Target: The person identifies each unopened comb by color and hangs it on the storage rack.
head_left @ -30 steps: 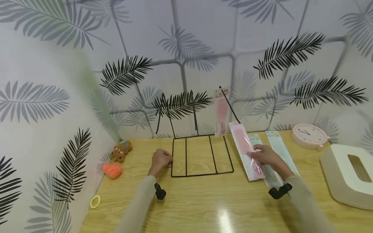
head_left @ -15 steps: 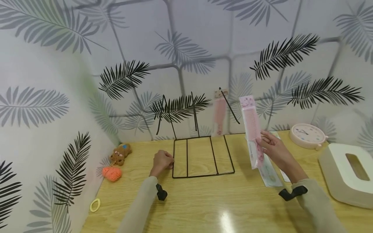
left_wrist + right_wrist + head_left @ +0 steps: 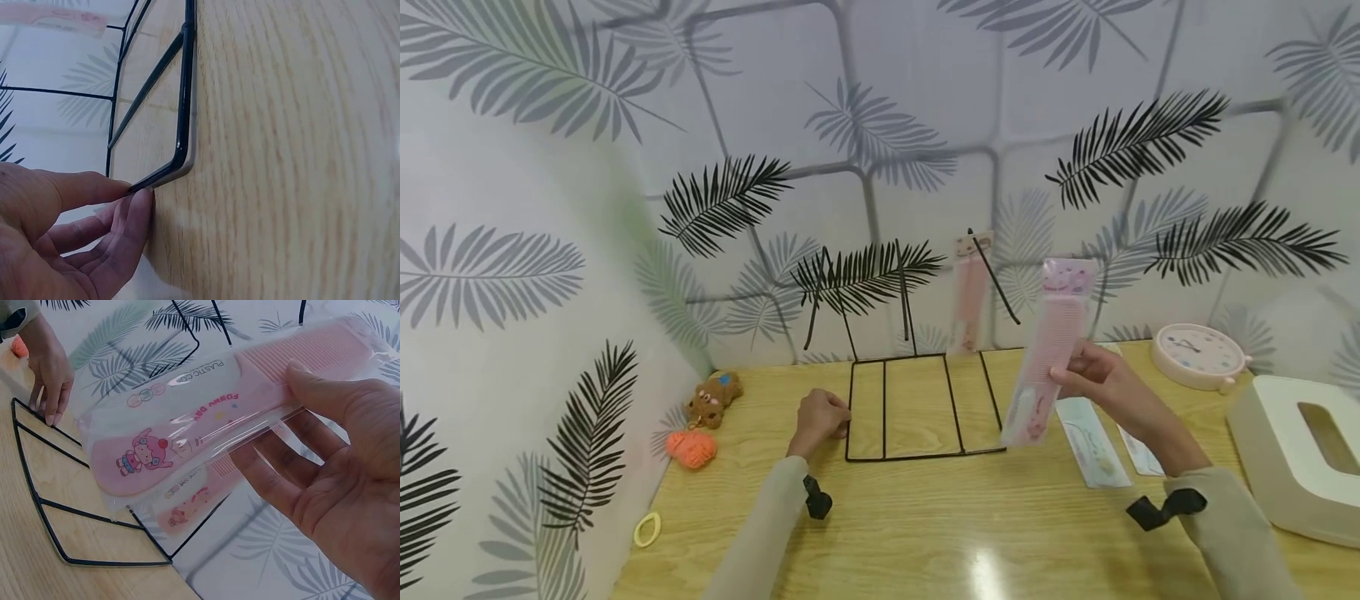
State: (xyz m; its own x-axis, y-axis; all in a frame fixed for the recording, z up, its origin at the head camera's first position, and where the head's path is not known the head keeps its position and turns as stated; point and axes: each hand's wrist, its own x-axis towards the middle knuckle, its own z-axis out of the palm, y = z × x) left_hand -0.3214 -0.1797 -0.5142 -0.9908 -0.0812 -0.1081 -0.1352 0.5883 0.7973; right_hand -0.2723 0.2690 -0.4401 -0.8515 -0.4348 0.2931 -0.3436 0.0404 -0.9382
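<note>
A pink comb in a clear plastic sleeve is held up off the table by my right hand, thumb on its front and fingers behind. The right wrist view shows a cartoon girl on the handle of this comb. With thumb and fingertips my left hand pinches the left side of a black wire rack, whose base lies flat on the table. The left wrist view shows the left hand gripping the wire near a corner. Another packaged pink comb hangs from the rack's right hook.
Two pale packaged items, one of them a green-tinted packet, lie under the right forearm. A pink clock and a white box stand at right. A brown bear toy, orange yarn and a yellow ring lie at left.
My right hand has lifted the packaged comb from the table, turned it more upright and then tilted it the other way. The left hand keeps its pinch on the rack.
</note>
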